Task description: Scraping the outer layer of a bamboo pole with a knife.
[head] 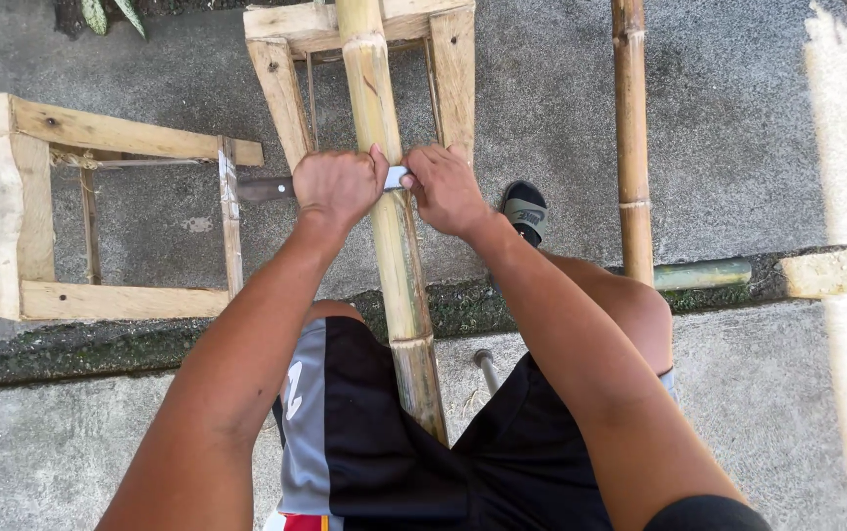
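Grip: both hands, left hand (337, 187) and right hand (446, 189), clench a knife (396, 178) across the bamboo pole (391, 246).
Pole: rests on wooden frame (455, 69), between the knees.
Risk: blade may slip toward the thighs.

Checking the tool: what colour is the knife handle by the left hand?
Dark brown handle, beside the left hand; head view.

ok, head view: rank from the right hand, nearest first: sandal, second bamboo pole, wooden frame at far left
1. Sandal, just right of the right hand, on the ground.
2. Second bamboo pole, farther right, standing apart.
3. Wooden frame, far left, beyond the left hand.
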